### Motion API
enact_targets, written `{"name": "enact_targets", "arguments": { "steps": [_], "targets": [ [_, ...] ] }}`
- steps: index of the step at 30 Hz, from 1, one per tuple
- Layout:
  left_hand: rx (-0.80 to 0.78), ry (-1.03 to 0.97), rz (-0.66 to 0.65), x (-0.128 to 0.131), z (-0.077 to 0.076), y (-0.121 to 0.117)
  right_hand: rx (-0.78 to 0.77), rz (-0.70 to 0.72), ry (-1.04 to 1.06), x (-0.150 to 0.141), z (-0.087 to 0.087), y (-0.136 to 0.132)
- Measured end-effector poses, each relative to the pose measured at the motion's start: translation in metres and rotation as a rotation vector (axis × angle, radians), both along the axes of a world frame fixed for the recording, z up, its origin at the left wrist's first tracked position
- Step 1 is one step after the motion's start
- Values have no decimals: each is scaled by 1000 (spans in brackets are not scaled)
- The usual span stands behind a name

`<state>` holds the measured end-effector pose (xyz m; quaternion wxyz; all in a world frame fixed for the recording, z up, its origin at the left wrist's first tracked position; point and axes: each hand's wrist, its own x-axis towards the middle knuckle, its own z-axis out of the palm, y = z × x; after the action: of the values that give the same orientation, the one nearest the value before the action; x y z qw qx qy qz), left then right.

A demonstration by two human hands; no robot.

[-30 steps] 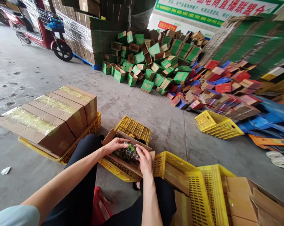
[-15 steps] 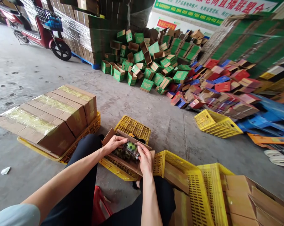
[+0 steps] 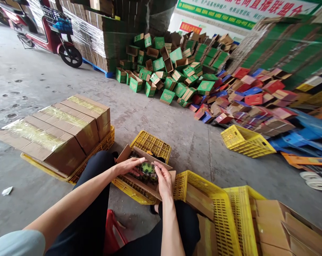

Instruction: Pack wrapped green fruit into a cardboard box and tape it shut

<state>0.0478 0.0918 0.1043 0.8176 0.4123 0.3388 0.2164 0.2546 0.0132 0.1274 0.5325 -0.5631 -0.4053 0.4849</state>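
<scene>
My left hand [image 3: 129,166] cups the left end of a clear plastic pack [image 3: 147,168], thumb along its top edge and the other fingers lower down, loosely spread. The pack shows green and dark round contents, whose kind I cannot make out. My right hand [image 3: 163,177] grips the pack's right end between thumb and fingers. Both hands are above an open cardboard box [image 3: 142,185] that contains more dark packs, partly hidden by the hands. This box rests on an upturned-looking yellow plastic crate [image 3: 131,192] in front of my knees.
Taped cartons [image 3: 62,128] lie on a yellow crate at left. Yellow crates [image 3: 225,213] with cartons stand at right. Another yellow crate [image 3: 246,140] lies farther off. Behind are heaps of green boxes [image 3: 167,96] and red-blue boxes [image 3: 253,99], plus a red scooter [image 3: 46,35].
My left hand has loosened from a pinch at the pack's upper left, its fingers now more spread. The pack has tilted slightly, and my right hand still grips its right end.
</scene>
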Motion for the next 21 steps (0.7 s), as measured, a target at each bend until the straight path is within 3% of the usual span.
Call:
{"name": "enact_targets", "arguments": {
  "steps": [6, 12, 15, 21],
  "targets": [
    [62, -104, 81, 0, 0, 4, -62, 35, 58, -5, 8, -1],
    [247, -119, 67, 3, 3, 3, -291, 3, 208, -1, -6, -1],
    [314, -150, 83, 4, 3, 3, -263, 7, 202, 1, -10, -2],
    [197, -81, 157, 5, -3, 3, -161, -7, 196, 2, -9, -2]
  ]
}}
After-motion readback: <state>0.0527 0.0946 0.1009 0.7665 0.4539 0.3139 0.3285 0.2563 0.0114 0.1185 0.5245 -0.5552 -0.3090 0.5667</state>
